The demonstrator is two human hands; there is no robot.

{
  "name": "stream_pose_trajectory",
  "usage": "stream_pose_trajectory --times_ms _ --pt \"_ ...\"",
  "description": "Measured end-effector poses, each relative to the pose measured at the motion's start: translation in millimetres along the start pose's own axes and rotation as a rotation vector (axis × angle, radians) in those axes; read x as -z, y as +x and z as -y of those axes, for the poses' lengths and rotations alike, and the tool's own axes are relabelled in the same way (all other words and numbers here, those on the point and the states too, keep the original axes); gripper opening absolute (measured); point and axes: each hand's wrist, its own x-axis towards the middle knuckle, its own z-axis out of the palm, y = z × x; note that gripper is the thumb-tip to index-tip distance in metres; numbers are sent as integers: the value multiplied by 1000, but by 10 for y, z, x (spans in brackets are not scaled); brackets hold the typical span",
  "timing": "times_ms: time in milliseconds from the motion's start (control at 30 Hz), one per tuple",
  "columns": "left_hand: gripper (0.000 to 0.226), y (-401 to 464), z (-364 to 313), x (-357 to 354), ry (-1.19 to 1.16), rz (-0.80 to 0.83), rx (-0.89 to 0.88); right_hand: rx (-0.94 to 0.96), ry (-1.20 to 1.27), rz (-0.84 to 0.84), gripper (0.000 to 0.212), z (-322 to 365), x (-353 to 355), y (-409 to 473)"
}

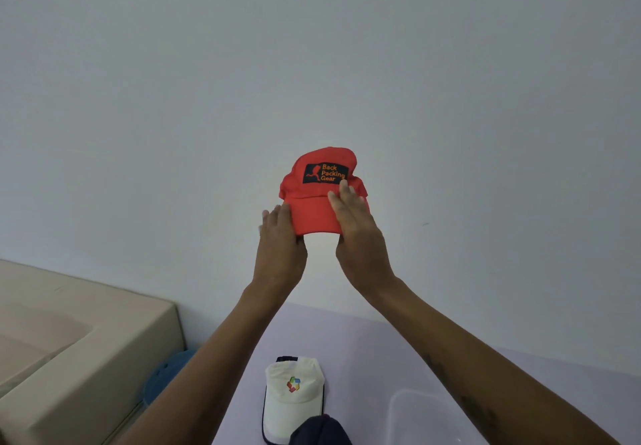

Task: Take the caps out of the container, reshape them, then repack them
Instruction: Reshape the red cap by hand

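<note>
A red cap (312, 201) with a black "Back Packing Gear" patch is held up in front of the pale wall, brim toward me. My left hand (279, 239) grips the brim's left edge. My right hand (357, 233) holds the brim's right side, its fingers lying up over the brim toward the patch. Down on the lilac table lies a white cap (293, 396) with a coloured logo and dark trim. A dark navy cap (321, 432) overlaps its lower right edge. A clear plastic container (416, 417) stands at the right, partly behind my right forearm.
A beige cushioned seat (69, 347) fills the lower left. A blue object (166, 375) sits between it and the lilac table (347, 337). The wall behind is plain and pale.
</note>
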Motion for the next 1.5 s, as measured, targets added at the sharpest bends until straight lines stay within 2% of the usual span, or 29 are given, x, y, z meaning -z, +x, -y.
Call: stream_pose_trajectory --times_ms 133,233,400,533,767,900,1133,1200,1333,1433,1500 --pt "53 -14 -201 5 195 35 -73 21 37 18 56 -7 -52 -31" --pt "53 -29 -358 -10 158 1 -120 22 47 -26 52 12 -47 9" --pt "50 -153 -309 -103 -28 -98 -162 -85 191 -133 47 174 -67 -56" --pt "47 -211 -398 -169 -107 -96 -148 -185 266 -175 55 115 -128 -136" --pt "51 -97 -280 -72 12 -76 -218 -122 265 -84 56 107 -44 -59" --pt "57 -2 -264 -23 -15 -65 -194 -200 279 -82 65 -66 -19 38" --pt "45 -56 -428 21 109 -37 -248 -207 239 -116 52 -165 -22 -79" --pt "38 -83 -502 5 168 -76 -282 -246 284 -133 50 -135 -65 -112" --pt "33 -139 -490 -122 78 -194 -290 -362 399 -212 48 -14 -63 -146" --pt "33 -183 -496 -169 42 -230 -295 -565 595 -194 47 112 9 -179" --pt "32 -202 -468 -158 75 -210 -320 -539 545 -180 45 121 -14 -252"
